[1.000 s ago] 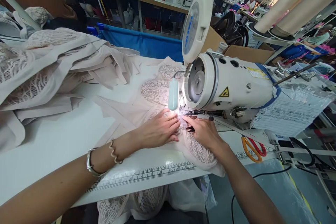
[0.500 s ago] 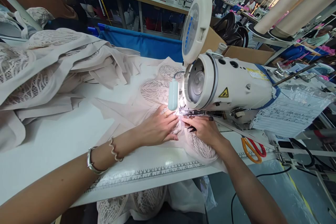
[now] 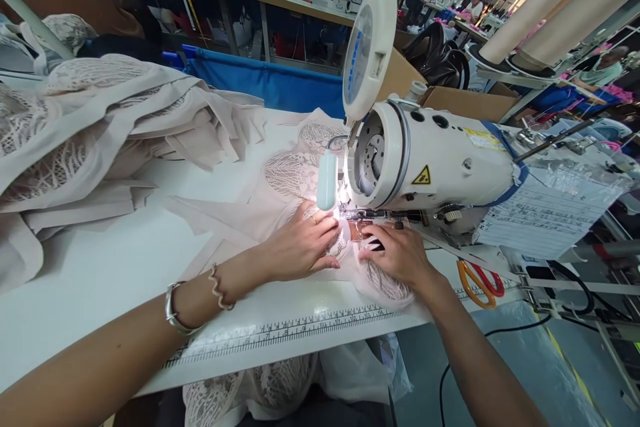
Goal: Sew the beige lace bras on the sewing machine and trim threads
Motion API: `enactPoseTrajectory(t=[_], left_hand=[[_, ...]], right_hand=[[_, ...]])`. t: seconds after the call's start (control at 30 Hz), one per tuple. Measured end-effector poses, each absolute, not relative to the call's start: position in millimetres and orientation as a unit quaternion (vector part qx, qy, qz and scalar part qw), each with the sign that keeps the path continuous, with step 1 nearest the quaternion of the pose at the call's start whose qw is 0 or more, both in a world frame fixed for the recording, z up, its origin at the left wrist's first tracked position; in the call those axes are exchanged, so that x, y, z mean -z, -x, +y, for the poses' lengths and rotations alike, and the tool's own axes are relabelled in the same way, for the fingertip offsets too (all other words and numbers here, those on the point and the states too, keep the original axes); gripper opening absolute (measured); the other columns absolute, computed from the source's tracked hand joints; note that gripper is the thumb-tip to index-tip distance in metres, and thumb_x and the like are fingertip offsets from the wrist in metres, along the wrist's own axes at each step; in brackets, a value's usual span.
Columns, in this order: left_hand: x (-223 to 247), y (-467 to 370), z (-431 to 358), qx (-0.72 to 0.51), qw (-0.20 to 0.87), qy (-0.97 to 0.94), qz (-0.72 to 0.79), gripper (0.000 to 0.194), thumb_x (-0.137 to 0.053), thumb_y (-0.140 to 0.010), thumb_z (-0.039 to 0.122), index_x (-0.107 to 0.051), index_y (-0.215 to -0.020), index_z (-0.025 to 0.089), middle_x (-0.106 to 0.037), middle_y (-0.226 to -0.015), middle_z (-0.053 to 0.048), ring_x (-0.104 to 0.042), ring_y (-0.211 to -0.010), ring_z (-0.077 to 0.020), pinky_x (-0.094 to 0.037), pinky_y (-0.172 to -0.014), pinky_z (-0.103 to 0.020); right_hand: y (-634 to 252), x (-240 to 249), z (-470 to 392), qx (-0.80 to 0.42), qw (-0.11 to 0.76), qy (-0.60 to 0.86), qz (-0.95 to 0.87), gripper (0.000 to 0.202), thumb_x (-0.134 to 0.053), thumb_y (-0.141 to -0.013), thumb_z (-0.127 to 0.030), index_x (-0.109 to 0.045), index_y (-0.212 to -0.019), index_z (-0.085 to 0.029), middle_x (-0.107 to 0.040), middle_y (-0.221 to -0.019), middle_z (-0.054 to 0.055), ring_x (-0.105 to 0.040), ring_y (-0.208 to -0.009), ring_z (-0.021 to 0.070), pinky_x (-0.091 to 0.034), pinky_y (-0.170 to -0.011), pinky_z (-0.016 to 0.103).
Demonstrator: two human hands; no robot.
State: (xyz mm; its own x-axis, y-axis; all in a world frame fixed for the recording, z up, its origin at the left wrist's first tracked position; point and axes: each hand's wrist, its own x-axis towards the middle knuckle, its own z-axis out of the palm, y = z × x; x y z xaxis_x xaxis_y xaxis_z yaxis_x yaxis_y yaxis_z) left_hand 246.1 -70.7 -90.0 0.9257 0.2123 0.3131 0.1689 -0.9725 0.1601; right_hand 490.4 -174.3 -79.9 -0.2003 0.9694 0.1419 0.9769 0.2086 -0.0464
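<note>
Orange-handled scissors (image 3: pixel 463 275) lie in front of the white cylindrical sewing machine (image 3: pixel 445 153), blue cloth (image 3: pixel 270 82) behind, and pale-pink lace fabric (image 3: pixel 290 173) on the white worktop (image 3: pixel 120 280) beneath meets the left hand (image 3: pixel 300 243), fingers flat, and right hand (image 3: pixel 403 253), grip unclear.

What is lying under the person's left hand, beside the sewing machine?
Pale lace fabric shows beyond and to the right of the left hand, on the white table. What lies directly beneath the palm is covered, so I cannot tell.

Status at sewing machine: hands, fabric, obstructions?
Left hand flat on lace fabric. Right hand curled over fabric's right part. Lamp close by left hand; scissors off right.
</note>
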Motion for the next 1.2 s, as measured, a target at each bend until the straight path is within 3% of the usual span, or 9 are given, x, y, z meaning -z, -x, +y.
enactPoseTrajectory(t=[0.07,0.13,0.23,0.37,0.6,0.77,0.97,1.2], left_hand=[[89,-246,-72,-0.17,0.055,-0.978,0.103,0.058,-0.037,-0.103,0.058,-0.062,-0.125,0.01,-0.068,-0.118,-0.018,-0.056,-0.116,-0.0364,-0.027,-0.104,-0.054],[88,-247,-73,-0.173,0.05,-0.978,0.104,0.062,-0.032,-0.104,0.059,-0.061,-0.125,0.009,-0.069,-0.116,-0.019,-0.057,-0.112,-0.0353,-0.027,-0.104,-0.053],[87,-246,-73,-0.181,0.064,-0.976,0.098,0.065,-0.024,-0.105,0.058,-0.06,-0.126,0.008,-0.069,-0.111,-0.017,-0.059,-0.103,-0.0313,-0.028,-0.101,-0.05],[89,-246,-73,-0.189,0.056,-0.976,0.092,0.06,-0.025,-0.106,0.057,-0.062,-0.122,0.013,-0.069,-0.105,-0.014,-0.06,-0.1,-0.0298,-0.027,-0.102,-0.051],[91,-247,-73,-0.176,0.049,-0.978,0.097,0.056,-0.032,-0.105,0.056,-0.062,-0.124,0.012,-0.065,-0.127,-0.019,-0.049,-0.13,-0.0376,-0.023,-0.108,-0.055],[90,-246,-70,-0.172,0.061,-0.978,0.105,0.057,-0.032,-0.106,0.055,-0.06,-0.13,0.012,-0.067,-0.125,-0.019,-0.055,-0.123,-0.036,-0.024,-0.108,-0.056],[90,-247,-68,-0.157,0.045,-0.977,0.135,0.059,-0.028,-0.105,0.058,-0.061,-0.13,0.016,-0.063,-0.134,-0.017,-0.058,-0.117,-0.035,-0.023,-0.108,-0.06],[92,-249,-62,-0.154,0.049,-0.973,0.163,0.06,-0.026,-0.106,0.056,-0.062,-0.132,0.015,-0.062,-0.139,-0.017,-0.061,-0.114,-0.036,-0.021,-0.108,-0.065]], right_hand=[[-489,81,-185,0.029,0.071,0.628,-0.774,0.022,-0.069,-0.089,-0.037,-0.07,-0.104,-0.022,-0.076,-0.083,0.003,-0.066,-0.074,0.021,-0.039,-0.063,0.029],[-488,83,-192,0.056,0.074,0.62,-0.779,0.017,-0.06,-0.093,-0.024,-0.07,-0.106,-0.02,-0.074,-0.079,0.002,-0.064,-0.07,0.0189,-0.037,-0.061,0.029],[-488,84,-194,0.11,0.089,0.565,-0.813,0.043,-0.044,-0.091,-0.003,-0.072,-0.117,-0.021,-0.068,-0.07,0.001,-0.059,-0.066,0.0164,-0.036,-0.063,0.029],[-489,82,-190,0.128,0.089,0.508,-0.847,0.064,-0.037,-0.083,0.007,-0.072,-0.124,-0.026,-0.059,-0.063,-0.001,-0.05,-0.061,0.0149,-0.033,-0.062,0.028],[-489,82,-181,0.121,0.093,0.519,-0.841,0.059,-0.04,-0.088,0.005,-0.076,-0.119,-0.029,-0.055,-0.062,-0.001,-0.046,-0.06,0.0147,-0.032,-0.063,0.028],[-490,84,-174,0.107,0.097,0.534,-0.833,0.058,-0.045,-0.08,0.005,-0.078,-0.112,-0.031,-0.054,-0.06,-0.002,-0.045,-0.06,0.0145,-0.027,-0.058,0.028],[-490,83,-167,0.096,0.08,0.559,-0.82,0.061,-0.046,-0.078,0.003,-0.076,-0.118,-0.032,-0.057,-0.061,-0.002,-0.047,-0.059,0.0138,-0.024,-0.054,0.029],[-490,80,-156,0.058,0.078,0.572,-0.815,0.058,-0.048,-0.075,0.003,-0.077,-0.113,-0.029,-0.069,-0.073,0.0,-0.057,-0.072,0.017,-0.029,-0.06,0.029]])
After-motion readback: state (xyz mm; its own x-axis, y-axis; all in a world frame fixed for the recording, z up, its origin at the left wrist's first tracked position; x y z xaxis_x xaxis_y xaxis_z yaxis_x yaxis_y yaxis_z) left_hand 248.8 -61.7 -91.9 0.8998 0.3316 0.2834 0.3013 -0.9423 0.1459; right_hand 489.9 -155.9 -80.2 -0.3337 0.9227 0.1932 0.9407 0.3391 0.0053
